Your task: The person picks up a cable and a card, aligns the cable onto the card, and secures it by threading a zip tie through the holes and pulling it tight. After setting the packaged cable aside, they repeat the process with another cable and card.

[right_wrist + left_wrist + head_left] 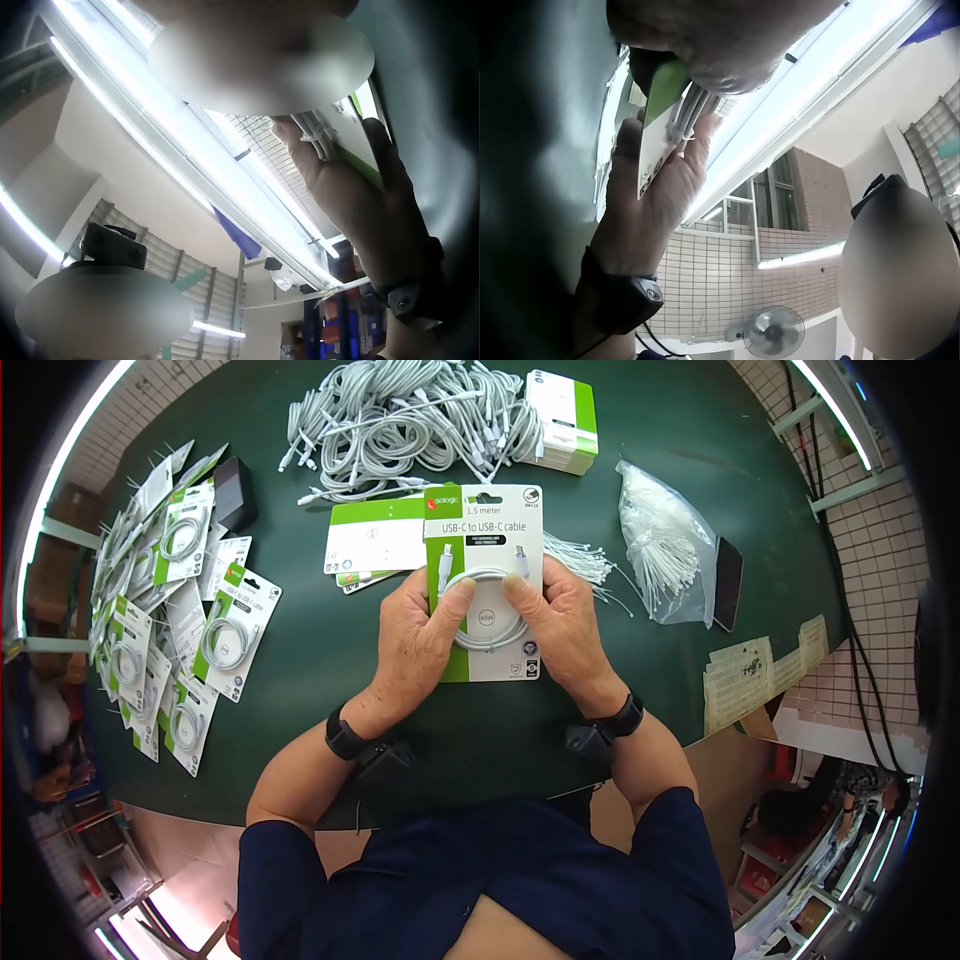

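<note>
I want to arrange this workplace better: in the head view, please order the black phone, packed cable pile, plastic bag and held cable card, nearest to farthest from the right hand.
1. Held cable card: in the right hand.
2. Plastic bag: right, ahead.
3. Black phone: right, beyond the bag.
4. Packed cable pile: far left.

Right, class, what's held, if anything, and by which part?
USB-C cable pack: left grip and right grip hold its sides, thumbs on the coil.
</note>
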The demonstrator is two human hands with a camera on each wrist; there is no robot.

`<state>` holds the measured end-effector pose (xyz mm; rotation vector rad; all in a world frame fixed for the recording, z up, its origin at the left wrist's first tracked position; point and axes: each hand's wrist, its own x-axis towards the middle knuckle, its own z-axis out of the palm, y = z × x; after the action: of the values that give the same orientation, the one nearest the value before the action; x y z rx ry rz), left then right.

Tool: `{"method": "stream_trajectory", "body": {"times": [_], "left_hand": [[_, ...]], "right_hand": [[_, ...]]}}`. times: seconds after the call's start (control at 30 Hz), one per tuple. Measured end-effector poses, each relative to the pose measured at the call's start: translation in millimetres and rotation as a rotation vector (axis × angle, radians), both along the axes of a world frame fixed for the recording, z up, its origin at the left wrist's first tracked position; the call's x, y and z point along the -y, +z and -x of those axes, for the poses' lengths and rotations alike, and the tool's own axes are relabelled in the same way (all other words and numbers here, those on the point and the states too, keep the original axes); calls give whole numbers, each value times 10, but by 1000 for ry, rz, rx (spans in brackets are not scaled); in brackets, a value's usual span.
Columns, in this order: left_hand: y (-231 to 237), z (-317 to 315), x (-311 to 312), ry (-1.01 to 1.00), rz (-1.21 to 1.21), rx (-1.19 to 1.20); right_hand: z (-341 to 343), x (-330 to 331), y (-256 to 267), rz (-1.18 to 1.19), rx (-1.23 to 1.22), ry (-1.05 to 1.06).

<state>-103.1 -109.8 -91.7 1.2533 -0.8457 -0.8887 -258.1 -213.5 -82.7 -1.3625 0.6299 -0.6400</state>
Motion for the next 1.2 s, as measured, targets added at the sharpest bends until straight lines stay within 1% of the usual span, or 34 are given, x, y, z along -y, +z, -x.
{"method": "stream_trajectory", "body": {"times": [0.1, 0.17, 0.23, 0.4, 0.5, 0.57, 0.63, 0.67, 0.77, 0.83, 0.9, 1.0, 1.2], "left_hand": [[-6, 12, -4, 31, -3, 101], [-9, 57, -10, 44, 0, 91], [-4, 86, -8, 75, 19, 80], [-59, 92, 14, 78, 68, 34], [10, 138, 27, 58, 115, -232], [8, 126, 19, 28, 92, -263], [15, 94, 4, -28, 31, -333], [34, 67, -3, -32, 31, -328], [179, 10, -40, -248, -192, -498], [180, 35, -38, -247, -203, -508], [179, 51, -9, -242, -212, -530], [74, 84, -27, -224, -138, -499], [6, 112, -76, -194, -32, -405]], "right_hand": [[-25, -41, -11, 44, 31, -34], [-32, -74, -29, 80, 54, -77], [-44, -78, -27, 85, 61, -78], [-42, -7, -101, 104, 61, -94], [-23, 41, -103, 98, 82, -116], [-18, 65, -82, 64, 128, -142], [-12, 87, -61, 76, 138, -149], [-5, 96, -56, 84, 142, -155], [15, 99, -82, 74, 161, -156], [7, 124, -107, 57, 194, -134], [-19, 94, -124, 98, 197, -152], [-37, 77, -95, 184, 203, -188], [5, 63, -51, 158, 169, -105]]}}
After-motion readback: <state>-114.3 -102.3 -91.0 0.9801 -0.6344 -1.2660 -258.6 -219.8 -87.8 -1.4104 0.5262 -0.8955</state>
